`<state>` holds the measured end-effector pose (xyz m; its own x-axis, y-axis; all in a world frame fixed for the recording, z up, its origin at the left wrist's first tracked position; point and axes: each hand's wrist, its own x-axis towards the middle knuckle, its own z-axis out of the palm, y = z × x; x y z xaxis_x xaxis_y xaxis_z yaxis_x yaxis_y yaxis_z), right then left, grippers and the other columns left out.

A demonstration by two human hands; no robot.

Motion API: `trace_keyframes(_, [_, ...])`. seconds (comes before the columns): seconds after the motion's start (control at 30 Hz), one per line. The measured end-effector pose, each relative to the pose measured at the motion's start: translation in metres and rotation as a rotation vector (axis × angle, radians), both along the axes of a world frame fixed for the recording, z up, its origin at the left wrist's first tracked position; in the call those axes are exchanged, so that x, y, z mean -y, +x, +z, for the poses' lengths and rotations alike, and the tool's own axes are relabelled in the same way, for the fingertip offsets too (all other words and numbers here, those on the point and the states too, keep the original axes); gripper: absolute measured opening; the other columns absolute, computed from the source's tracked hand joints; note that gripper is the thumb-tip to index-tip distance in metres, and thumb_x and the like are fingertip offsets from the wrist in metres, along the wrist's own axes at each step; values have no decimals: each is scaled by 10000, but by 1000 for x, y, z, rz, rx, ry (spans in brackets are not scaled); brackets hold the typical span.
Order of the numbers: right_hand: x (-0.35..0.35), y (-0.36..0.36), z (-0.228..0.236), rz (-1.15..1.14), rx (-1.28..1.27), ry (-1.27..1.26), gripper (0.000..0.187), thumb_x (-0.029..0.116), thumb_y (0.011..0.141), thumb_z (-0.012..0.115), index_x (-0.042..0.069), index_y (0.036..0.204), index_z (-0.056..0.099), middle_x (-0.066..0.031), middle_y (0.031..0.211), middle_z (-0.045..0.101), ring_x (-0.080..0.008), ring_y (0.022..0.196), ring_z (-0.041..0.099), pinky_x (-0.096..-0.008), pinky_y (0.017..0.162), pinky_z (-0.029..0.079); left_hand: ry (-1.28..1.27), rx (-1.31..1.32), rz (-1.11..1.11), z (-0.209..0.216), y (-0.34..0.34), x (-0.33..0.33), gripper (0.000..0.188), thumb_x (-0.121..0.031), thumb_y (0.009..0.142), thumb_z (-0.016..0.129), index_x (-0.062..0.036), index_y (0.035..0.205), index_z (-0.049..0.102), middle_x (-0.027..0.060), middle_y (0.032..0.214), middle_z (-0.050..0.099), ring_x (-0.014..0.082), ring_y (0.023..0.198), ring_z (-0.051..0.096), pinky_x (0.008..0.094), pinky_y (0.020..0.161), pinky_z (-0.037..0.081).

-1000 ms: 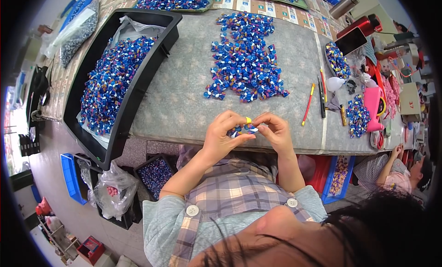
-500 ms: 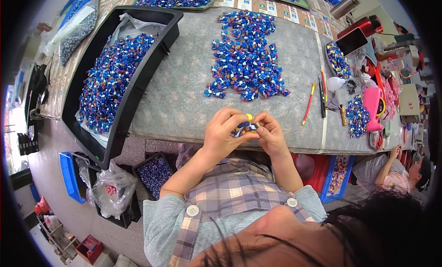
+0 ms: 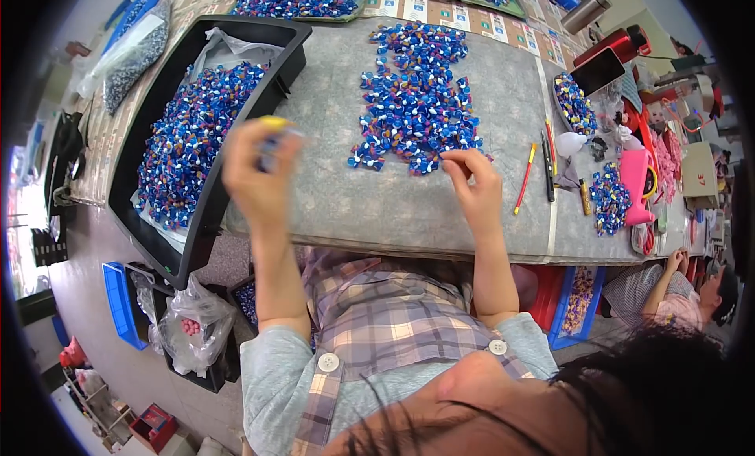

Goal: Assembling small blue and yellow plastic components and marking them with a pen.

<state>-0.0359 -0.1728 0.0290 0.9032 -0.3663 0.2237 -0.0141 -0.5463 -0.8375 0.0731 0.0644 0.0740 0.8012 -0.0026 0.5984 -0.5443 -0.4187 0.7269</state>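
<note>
My left hand (image 3: 259, 173), smeared by motion, is raised beside the inner edge of the black tray (image 3: 228, 169). Its fingers curl around something small and dark blue, too blurred to make out fully, and a yellow band (image 3: 273, 121) shows at a fingertip. On the grey tabletop (image 3: 314, 196) lies a spread of small blue, white and orange plastic pieces (image 3: 417, 94). At the lower right edge of that spread my right hand (image 3: 476, 184) has thumb and forefinger pinched together. Whatever those fingertips hold is hidden or too small to name.
Many similar pieces (image 3: 193, 141) fill the black tray. To the right lie a red brush (image 3: 527, 179), a black pen (image 3: 549, 169), a phone (image 3: 599, 72) and a smaller heap of pieces (image 3: 610, 200). Another person (image 3: 684, 299) sits at the far right.
My hands, together over the table edge before, have parted. The left has swung up and left toward the black tray; the right has moved up to the spread of pieces.
</note>
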Motion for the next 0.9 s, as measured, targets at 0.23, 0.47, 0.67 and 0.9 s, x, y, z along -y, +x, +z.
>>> trace_keyframes(0.23, [-9,17,-14,80,32,-563,208,117,662,694,66,850,622,-57,730,519,-228,713,513,-318,633,410,547,178,449,16,42,-41,620,-291,641,758,-42,1157,522,174,1256,426,329,1189,357,401,997,258])
trace_keyframes(0.47, [-4,-5,20,259,101,-370,246,112,646,702,72,877,627,-70,826,549,-242,786,523,-320,679,417,71,-647,-661,-45,-35,38,295,-171,725,689,-29,972,610,79,952,617,148,843,579,273,732,457])
trace_keyframes(0.67, [-2,-23,28,359,53,-348,278,156,668,690,77,922,610,-85,852,553,-263,817,533,-342,698,433,-20,-1050,-1020,-71,-63,61,288,-207,778,652,-5,978,601,33,873,593,103,766,550,247,697,443])
trace_keyframes(0.9, [-15,-34,13,275,89,-70,420,202,617,731,41,984,603,-91,892,576,-234,813,553,-323,716,430,-864,-1445,-1138,-74,-91,67,373,-350,851,551,-27,1035,583,8,929,579,75,816,500,233,738,398])
